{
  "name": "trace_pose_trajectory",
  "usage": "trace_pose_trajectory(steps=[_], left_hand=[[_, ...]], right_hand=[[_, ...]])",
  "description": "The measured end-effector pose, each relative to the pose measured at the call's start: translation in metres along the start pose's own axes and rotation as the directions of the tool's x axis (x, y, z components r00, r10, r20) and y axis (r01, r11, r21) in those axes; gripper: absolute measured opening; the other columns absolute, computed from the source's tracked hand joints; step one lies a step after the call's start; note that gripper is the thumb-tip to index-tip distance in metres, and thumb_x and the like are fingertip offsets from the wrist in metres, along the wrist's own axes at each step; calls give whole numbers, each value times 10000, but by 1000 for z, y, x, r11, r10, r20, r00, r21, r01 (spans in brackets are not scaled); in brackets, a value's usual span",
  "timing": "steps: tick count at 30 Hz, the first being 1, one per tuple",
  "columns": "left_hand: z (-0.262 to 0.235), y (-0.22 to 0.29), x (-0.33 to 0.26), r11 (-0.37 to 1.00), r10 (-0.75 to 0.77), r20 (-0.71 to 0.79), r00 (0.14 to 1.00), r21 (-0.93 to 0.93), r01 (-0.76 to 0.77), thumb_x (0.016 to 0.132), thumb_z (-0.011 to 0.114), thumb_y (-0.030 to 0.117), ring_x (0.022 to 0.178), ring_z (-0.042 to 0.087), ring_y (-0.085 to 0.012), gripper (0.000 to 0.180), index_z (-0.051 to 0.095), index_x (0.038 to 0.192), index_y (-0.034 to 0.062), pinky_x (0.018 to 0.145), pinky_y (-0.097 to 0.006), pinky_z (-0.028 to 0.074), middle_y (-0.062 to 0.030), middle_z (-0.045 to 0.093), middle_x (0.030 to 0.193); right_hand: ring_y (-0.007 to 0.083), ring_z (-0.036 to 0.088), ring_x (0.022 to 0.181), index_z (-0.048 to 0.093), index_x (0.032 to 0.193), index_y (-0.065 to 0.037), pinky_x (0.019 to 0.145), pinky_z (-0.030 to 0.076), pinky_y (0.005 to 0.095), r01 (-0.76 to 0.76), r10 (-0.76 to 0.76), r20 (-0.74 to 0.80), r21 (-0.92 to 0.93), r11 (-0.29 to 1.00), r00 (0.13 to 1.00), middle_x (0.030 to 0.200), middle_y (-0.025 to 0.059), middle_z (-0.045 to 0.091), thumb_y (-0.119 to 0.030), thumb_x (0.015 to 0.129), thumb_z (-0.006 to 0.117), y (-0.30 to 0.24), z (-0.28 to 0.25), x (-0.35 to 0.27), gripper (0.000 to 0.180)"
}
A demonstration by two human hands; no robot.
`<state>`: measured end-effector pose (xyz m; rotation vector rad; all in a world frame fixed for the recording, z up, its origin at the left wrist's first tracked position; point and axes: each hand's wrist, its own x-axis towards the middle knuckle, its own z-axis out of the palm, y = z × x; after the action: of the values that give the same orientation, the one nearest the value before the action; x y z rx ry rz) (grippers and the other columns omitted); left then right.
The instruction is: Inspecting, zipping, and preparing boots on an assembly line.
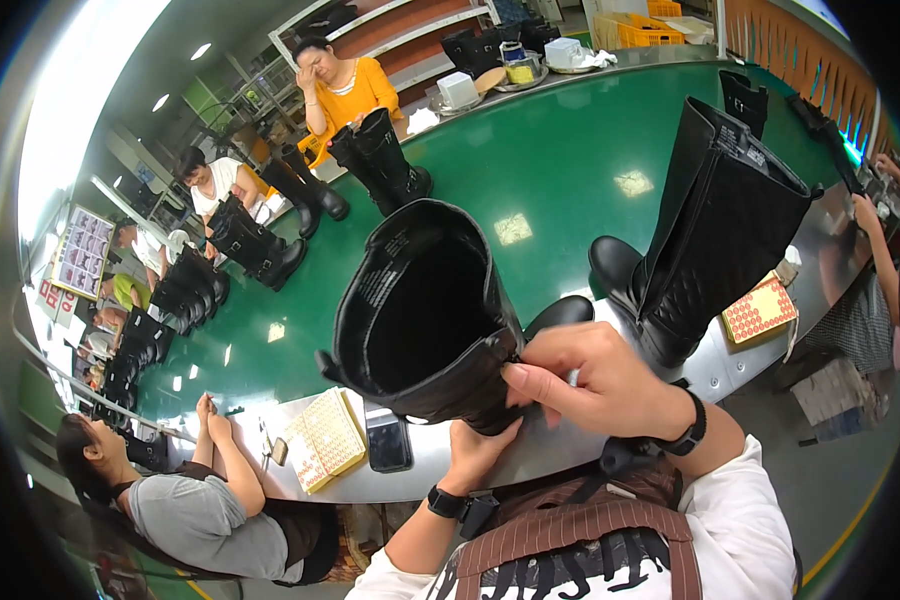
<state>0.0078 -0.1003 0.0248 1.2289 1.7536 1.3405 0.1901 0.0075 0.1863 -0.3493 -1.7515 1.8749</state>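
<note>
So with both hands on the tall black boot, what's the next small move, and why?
Probably tilt the black boot upright onto the green belt. The left hand props it from below, the right hand pinches the shaft's rim, and its open top faces the camera, while the neighbouring boot already stands.
</note>
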Motion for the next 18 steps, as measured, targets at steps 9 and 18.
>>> trace_pose_trajectory(steps=[9, 18], left_hand=[[-5, -25, 4, 989, 94, 24, 995, 112, -96, 694, 832, 147, 1004, 657, -241, 560, 567, 1151, -39, 888, -333, 506, -167, 677, 1079], [-3, -26, 5, 993, 98, -2, 995, 67, -98, 694, 831, 149, 994, 660, -239, 529, 589, 1125, -39, 883, -331, 507, -162, 682, 1070]], right_hand=[[295, 619, 897, 457, 1347, -180, 730, 511, 368, 496, -632, 224, -817, 294, 742, 1119, 68, 554, -134, 682, 785, -37, -20, 39, 743], [221, 605, 1015, 560, 1218, -50, 729, 528, 285, 589, -771, 9, -651, 479, 637, 1200, 106, 614, -86, 702, 819, -12, -12, 34, 578]])
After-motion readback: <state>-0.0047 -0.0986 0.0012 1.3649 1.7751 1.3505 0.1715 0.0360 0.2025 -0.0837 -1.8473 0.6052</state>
